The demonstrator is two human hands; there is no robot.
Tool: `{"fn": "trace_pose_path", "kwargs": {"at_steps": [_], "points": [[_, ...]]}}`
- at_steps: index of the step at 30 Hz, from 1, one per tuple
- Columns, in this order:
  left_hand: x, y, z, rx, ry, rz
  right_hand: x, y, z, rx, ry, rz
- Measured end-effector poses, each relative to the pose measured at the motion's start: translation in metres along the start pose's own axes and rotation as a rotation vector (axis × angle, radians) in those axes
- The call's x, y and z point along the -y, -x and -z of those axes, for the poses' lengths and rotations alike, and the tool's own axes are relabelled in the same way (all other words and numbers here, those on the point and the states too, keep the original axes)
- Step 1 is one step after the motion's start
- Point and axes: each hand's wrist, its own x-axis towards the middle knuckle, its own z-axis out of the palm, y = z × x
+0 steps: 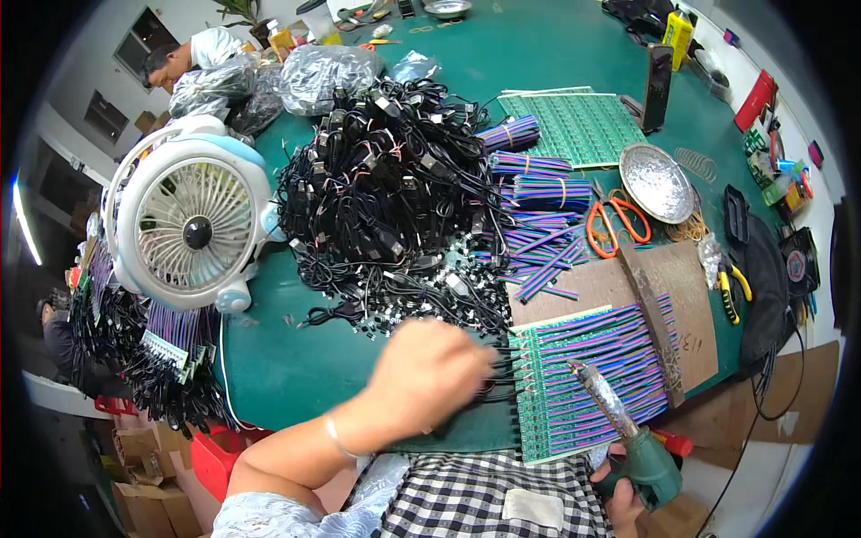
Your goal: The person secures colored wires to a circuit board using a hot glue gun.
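Observation:
My right hand (621,498) is wrapped round the green handle of a soldering gun (647,468), whose metal tip points up and left over flat multicoloured wires (587,359). These wires run rightward from a strip of small green circuit boards (531,403), and black cable ends lie along its left edge. Left of the strip, my left hand (430,372) is curled and blurred by motion, its fingertips hidden. It is beside a big heap of black USB cables (386,179). A brown wooden bar (647,327) lies across the wires on a brown board (695,296).
A white fan (193,224) stands at left. Behind the boards are bundled wires (547,193), orange-handled scissors (617,224), a metal dish (656,184) and a green circuit panel (578,125). Yellow pliers (734,294) lie right; an upright phone (657,88) stands far right. Another person (211,49) bends at far left.

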Motion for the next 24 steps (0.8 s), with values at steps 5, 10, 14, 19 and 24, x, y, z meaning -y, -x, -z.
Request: {"fn": "trace_pose_path", "kwargs": {"at_steps": [5,10,14,19,24], "points": [[0.070,-0.010,0.036,-0.170,-0.396,0.095,0.012,-0.005,-0.017,-0.165,0.040,0.011],[0.096,-0.040,0.033,-0.117,-0.519,-0.071,0.009,-0.005,-0.011,-0.090,0.034,0.012],[0.105,-0.056,0.033,-0.007,-0.546,-0.130,0.011,0.000,-0.011,-0.111,0.035,-0.048],[0.113,-0.066,0.052,-0.494,0.414,0.235,0.038,-0.010,-0.030,-0.187,-0.158,-0.104],[0.086,-0.090,0.076,-0.552,0.958,0.126,0.035,-0.013,-0.025,-0.190,-0.197,-0.054]]}}
